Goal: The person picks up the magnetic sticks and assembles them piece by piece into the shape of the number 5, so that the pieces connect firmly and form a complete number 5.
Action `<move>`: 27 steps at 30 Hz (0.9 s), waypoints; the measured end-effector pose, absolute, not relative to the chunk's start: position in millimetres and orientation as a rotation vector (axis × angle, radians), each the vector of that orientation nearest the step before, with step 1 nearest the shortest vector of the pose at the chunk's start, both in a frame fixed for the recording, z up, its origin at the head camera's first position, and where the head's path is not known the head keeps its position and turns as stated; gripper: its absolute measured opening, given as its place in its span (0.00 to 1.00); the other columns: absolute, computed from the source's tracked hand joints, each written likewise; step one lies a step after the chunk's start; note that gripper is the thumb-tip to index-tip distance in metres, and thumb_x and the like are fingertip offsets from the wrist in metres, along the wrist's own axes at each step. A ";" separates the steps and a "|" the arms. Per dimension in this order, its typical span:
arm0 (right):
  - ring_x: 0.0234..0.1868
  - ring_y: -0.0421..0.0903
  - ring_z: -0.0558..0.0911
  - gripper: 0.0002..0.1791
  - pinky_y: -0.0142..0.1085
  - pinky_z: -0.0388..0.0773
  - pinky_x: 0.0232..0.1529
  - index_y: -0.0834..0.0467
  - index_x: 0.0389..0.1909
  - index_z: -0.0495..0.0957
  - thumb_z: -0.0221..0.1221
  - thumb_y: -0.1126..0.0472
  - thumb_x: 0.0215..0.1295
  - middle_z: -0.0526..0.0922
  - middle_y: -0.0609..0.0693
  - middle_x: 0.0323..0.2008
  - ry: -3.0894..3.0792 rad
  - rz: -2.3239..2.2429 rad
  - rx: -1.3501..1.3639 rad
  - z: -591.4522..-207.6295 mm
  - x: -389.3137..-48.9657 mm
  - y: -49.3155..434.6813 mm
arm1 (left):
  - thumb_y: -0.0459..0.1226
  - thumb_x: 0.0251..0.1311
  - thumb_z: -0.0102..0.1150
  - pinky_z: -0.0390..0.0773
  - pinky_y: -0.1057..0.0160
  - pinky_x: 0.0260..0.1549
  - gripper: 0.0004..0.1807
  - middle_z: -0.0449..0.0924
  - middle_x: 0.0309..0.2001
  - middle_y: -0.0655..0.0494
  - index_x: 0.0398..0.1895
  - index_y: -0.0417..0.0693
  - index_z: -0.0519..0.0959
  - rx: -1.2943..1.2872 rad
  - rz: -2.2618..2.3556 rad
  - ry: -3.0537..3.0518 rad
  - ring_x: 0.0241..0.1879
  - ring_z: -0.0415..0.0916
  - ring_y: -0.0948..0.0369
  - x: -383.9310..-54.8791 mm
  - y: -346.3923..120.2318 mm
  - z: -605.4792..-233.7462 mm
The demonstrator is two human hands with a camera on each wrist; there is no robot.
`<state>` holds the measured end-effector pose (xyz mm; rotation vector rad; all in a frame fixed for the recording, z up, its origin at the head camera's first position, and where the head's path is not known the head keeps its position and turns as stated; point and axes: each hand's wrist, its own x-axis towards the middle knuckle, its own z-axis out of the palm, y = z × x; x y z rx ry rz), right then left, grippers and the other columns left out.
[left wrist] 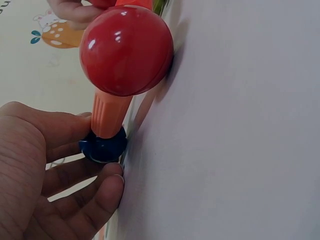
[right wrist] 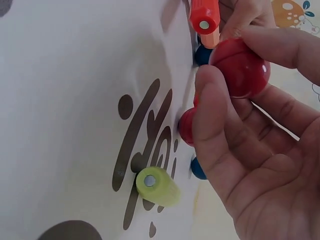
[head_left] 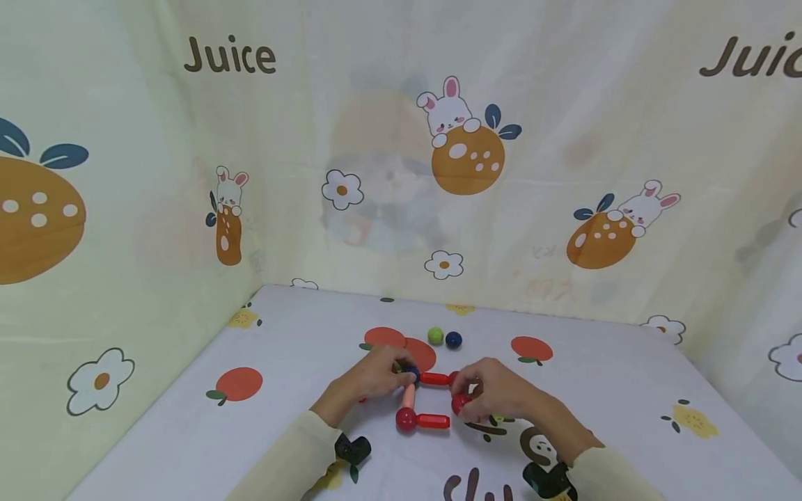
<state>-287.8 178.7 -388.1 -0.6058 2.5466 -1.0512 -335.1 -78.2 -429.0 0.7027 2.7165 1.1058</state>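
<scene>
My left hand (head_left: 380, 372) grips a dark blue ball (left wrist: 103, 146) at one corner of a magnetic rod-and-ball shape on the table. From that ball an orange rod (left wrist: 110, 112) runs to a glossy red ball (head_left: 406, 419), which carries a red rod (head_left: 434, 421) pointing right. A second red rod (head_left: 434, 378) reaches from the blue ball to another red ball (head_left: 454, 378), partly behind my right hand (head_left: 498, 391). Thumb and fingertips of that right hand pinch a separate red ball (right wrist: 242, 67), held near the free metal-tipped end of the lower red rod.
Beside my right hand a yellow-green rod (right wrist: 157, 186) lies on the printed white cloth (head_left: 301, 459). Farther back, a green ball (head_left: 435, 336) and a blue ball (head_left: 454, 340) sit side by side. Printed curtains (head_left: 388, 209) stand behind the table and along its left.
</scene>
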 end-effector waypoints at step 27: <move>0.31 0.48 0.82 0.11 0.40 0.85 0.30 0.57 0.33 0.82 0.75 0.64 0.51 0.80 0.52 0.28 2.416 -1.042 -0.594 -392.9 -284.4 175.6 | 0.38 0.65 0.67 0.80 0.64 0.40 0.08 0.81 0.37 0.64 0.46 0.54 0.86 0.721 1.103 2.725 0.41 0.77 0.62 -334.7 -77.8 -428.7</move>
